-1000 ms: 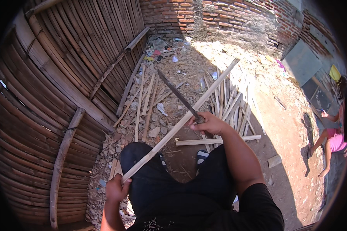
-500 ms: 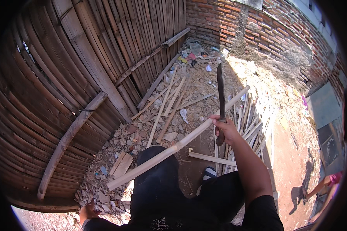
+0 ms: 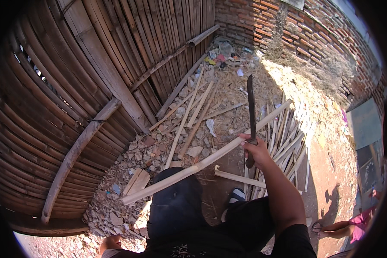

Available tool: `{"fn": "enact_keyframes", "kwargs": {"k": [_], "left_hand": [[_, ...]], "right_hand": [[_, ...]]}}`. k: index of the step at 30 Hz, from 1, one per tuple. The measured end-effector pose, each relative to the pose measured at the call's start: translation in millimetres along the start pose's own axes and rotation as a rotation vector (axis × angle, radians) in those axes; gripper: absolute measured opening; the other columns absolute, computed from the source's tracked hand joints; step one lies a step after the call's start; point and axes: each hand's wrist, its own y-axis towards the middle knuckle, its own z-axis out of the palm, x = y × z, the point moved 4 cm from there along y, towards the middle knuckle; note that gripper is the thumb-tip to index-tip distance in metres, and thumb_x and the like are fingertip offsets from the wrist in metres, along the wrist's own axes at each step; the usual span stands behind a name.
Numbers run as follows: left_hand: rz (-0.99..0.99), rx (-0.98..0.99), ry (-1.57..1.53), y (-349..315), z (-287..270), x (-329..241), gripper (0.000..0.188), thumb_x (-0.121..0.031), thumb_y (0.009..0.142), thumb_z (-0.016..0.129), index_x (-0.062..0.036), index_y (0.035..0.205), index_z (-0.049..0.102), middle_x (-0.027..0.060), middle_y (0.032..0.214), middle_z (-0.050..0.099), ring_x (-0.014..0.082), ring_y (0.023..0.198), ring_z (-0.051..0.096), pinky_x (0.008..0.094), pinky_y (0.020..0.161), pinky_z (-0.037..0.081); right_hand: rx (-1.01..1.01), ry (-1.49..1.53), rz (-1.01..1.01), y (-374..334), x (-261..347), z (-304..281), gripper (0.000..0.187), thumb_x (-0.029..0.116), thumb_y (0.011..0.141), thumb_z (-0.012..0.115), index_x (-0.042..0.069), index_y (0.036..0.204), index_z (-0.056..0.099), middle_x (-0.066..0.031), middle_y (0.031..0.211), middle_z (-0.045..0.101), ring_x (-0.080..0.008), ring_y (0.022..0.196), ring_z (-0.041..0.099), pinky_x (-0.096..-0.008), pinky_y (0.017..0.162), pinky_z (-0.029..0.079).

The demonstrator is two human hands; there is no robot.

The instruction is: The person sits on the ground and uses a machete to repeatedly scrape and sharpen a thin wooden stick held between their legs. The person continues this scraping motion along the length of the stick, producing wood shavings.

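Note:
My right hand (image 3: 256,150) is closed round the dark handle of a machete (image 3: 251,107), its blade pointing up and away from me. The same hand's fingers are on a long pale strip of split bamboo (image 3: 219,153), holding it against the machete. This strip slants from beside my left knee up to the right, crossing over the knee, with a knot near its middle. Low on the left, my left hand (image 3: 110,244) hangs beside my leg, away from the strip. Its fingers are mostly hidden from view.
A bamboo-slat wall (image 3: 73,120) with a pole stands on the left, a brick wall (image 3: 296,38) behind. Rubble (image 3: 112,215) covers the ground by the slats. Thin bamboo strips (image 3: 284,142) lie piled on the right. Another person's leg (image 3: 337,232) shows at the lower right.
The view has shifted slightly. My left hand has moved a little right and lower. The machete and strip remain in my right hand. The other person's leg has come further into view.

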Motion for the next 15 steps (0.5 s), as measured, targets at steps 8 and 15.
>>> {"fn": "enact_keyframes", "kwargs": {"k": [8,15], "left_hand": [[0.022,0.003,0.003,3.6,0.3,0.7,0.060,-0.055,0.102,0.055,-0.0103,0.142,0.060,0.0105,0.092,0.075,0.0164,0.076,0.068,0.0354,0.071,0.053],[0.038,0.008,0.009,4.9,4.1,-1.5,0.057,-0.051,0.102,0.056,-0.0091,0.140,0.062,0.0095,0.092,0.075,0.0152,0.076,0.067,0.0343,0.071,0.052]], "right_hand": [[0.022,-0.040,-0.010,-2.7,1.6,3.8,0.044,0.008,0.090,0.076,0.001,0.132,0.066,0.0015,0.080,0.060,-0.0096,0.061,0.056,-0.0257,0.056,0.046],[0.026,-0.058,-0.003,-8.0,1.2,3.6,0.046,0.008,0.090,0.076,0.000,0.133,0.065,0.0015,0.078,0.059,-0.0098,0.061,0.056,-0.0257,0.057,0.046]]}}
